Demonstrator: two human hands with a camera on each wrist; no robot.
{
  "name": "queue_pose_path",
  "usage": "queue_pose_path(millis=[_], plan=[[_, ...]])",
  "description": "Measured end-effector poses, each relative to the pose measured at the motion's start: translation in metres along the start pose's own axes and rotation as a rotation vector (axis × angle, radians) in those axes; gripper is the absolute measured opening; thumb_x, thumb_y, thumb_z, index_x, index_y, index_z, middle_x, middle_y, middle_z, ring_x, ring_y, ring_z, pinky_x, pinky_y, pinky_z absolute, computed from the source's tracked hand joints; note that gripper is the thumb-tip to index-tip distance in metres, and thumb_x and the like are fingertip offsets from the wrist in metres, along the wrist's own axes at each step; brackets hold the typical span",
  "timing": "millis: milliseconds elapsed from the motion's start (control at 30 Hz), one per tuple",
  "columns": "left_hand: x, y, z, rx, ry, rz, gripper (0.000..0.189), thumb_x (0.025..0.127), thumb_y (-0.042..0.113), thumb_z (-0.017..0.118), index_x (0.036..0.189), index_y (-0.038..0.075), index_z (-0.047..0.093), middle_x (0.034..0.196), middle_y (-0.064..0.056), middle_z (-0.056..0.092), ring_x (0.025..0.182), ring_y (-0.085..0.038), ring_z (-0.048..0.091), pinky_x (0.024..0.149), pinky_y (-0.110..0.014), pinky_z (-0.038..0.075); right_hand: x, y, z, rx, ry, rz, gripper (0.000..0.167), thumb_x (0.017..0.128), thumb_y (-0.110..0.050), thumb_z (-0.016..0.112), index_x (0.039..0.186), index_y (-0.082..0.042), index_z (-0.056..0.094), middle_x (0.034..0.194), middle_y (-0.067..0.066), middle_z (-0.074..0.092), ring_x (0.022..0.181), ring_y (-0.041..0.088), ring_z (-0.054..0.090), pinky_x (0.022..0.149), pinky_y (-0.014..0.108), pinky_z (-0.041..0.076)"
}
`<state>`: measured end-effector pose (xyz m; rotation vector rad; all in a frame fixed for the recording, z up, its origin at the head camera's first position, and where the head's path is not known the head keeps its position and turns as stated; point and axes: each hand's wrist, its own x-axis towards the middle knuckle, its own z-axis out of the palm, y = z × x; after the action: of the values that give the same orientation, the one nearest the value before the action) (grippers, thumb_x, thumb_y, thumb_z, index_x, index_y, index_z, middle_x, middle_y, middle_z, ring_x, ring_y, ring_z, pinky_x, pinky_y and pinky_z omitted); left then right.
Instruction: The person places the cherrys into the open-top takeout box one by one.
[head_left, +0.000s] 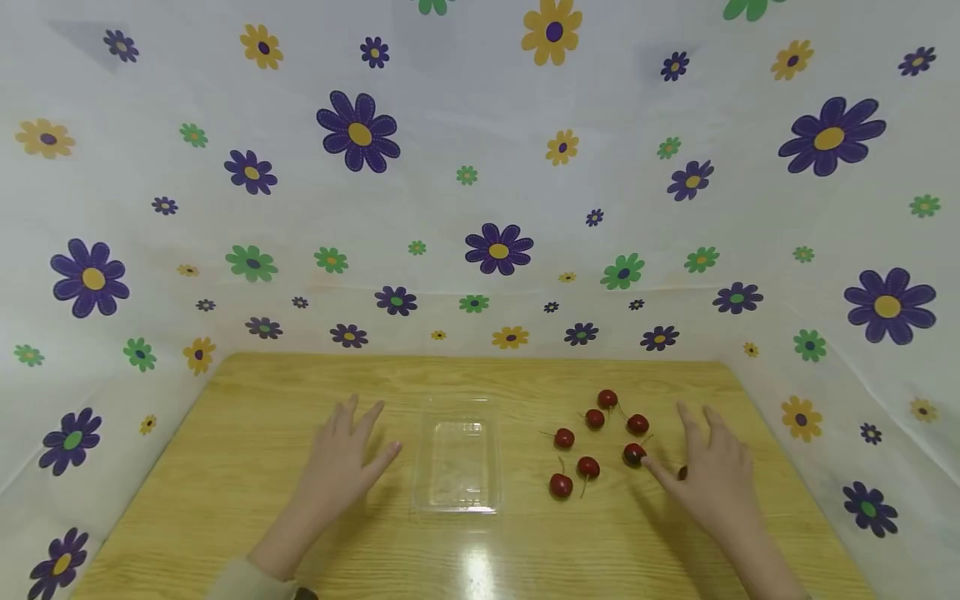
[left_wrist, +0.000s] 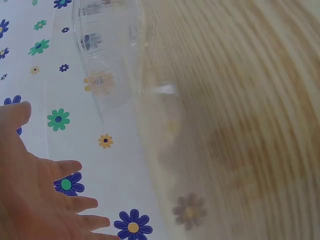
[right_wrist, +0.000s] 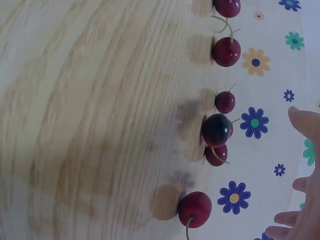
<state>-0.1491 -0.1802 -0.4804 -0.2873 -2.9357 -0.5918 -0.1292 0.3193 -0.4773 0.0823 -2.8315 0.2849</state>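
A clear plastic container (head_left: 459,508) lies at the middle of the wooden table, see-through down to the wood. To its left hovers my left hand (head_left: 337,458), fingers spread and holding nothing; the left wrist view shows its spread fingers apart from the container (left_wrist: 112,75). Several dark red cherries with stems are scattered right of the container, among them one near the front (head_left: 561,486). My right hand (head_left: 716,477) is over their right side, fingers spread. Its thumb tip overlaps the edge of a darker cherry (head_left: 632,452) in the head view. Another cherry (head_left: 682,472) is partly hidden behind this hand.
The yellowish wooden table (head_left: 300,575) meets a white flowered cloth (head_left: 427,208) that stands up at the back and both sides. In the right wrist view, a cherry (right_wrist: 195,209) sits apart from a closer cluster of cherries.
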Motion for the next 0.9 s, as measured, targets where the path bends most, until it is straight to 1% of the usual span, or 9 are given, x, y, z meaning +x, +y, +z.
queue_pose_path(millis=[133,233,333,500,600,767,900], plan=[[0.005,-0.001,0.007,-0.081,0.030,0.010,0.069,0.106,0.045,0.061,0.159,0.003,0.046,0.164,-0.036,0.035,0.148,-0.060,0.037,0.117,-0.076,0.034,-0.001,0.004,-0.001,0.056,0.012,0.018,0.096,0.094,-0.051,0.076,0.161,0.005,0.034,0.153,0.045,0.037,0.131,0.067,0.042,0.104,0.082,0.037],[0.009,-0.002,0.013,-0.145,0.057,0.016,0.066,0.107,0.043,0.060,0.157,0.002,0.048,0.159,-0.034,0.043,0.144,-0.057,0.045,0.115,-0.073,0.039,-0.003,0.007,-0.002,0.087,0.004,0.045,0.093,0.097,-0.047,0.075,0.160,0.006,0.034,0.151,0.045,0.040,0.131,0.066,0.043,0.103,0.081,0.040],[0.011,-0.001,0.017,-0.230,0.057,0.011,0.062,0.108,0.041,0.058,0.154,0.001,0.051,0.154,-0.030,0.051,0.141,-0.052,0.050,0.114,-0.070,0.043,-0.005,0.009,-0.003,0.096,0.005,0.060,0.089,0.098,-0.045,0.074,0.159,0.006,0.035,0.147,0.044,0.043,0.128,0.065,0.045,0.100,0.079,0.044],[0.014,0.000,0.023,-0.370,0.022,-0.010,0.054,0.110,0.033,0.057,0.150,-0.002,0.054,0.150,-0.027,0.056,0.139,-0.048,0.053,0.115,-0.065,0.044,-0.008,0.013,-0.002,0.115,0.016,0.081,0.084,0.099,-0.044,0.073,0.157,0.006,0.038,0.142,0.042,0.046,0.125,0.062,0.049,0.096,0.076,0.048],[0.016,0.000,0.027,-0.454,-0.014,-0.027,0.050,0.111,0.029,0.056,0.149,-0.003,0.054,0.149,-0.027,0.056,0.134,-0.046,0.057,0.112,-0.063,0.048,-0.009,0.014,-0.001,0.131,0.014,0.105,0.083,0.099,-0.044,0.073,0.155,0.007,0.040,0.140,0.042,0.048,0.124,0.061,0.050,0.095,0.075,0.049],[0.019,0.001,0.037,-0.615,-0.074,-0.083,0.045,0.111,0.026,0.055,0.146,-0.003,0.057,0.148,-0.027,0.057,0.127,-0.043,0.063,0.107,-0.058,0.054,-0.013,0.020,0.002,0.156,-0.023,0.161,0.084,0.100,-0.048,0.071,0.155,0.009,0.041,0.141,0.042,0.048,0.123,0.061,0.050,0.093,0.074,0.049],[0.020,0.005,0.041,-0.698,-0.092,-0.130,0.043,0.110,0.026,0.057,0.143,-0.002,0.060,0.145,-0.026,0.060,0.123,-0.041,0.066,0.101,-0.052,0.058,-0.016,0.025,0.005,0.191,-0.038,0.188,0.084,0.101,-0.049,0.069,0.154,0.009,0.041,0.138,0.040,0.050,0.121,0.058,0.051,0.090,0.072,0.050]])
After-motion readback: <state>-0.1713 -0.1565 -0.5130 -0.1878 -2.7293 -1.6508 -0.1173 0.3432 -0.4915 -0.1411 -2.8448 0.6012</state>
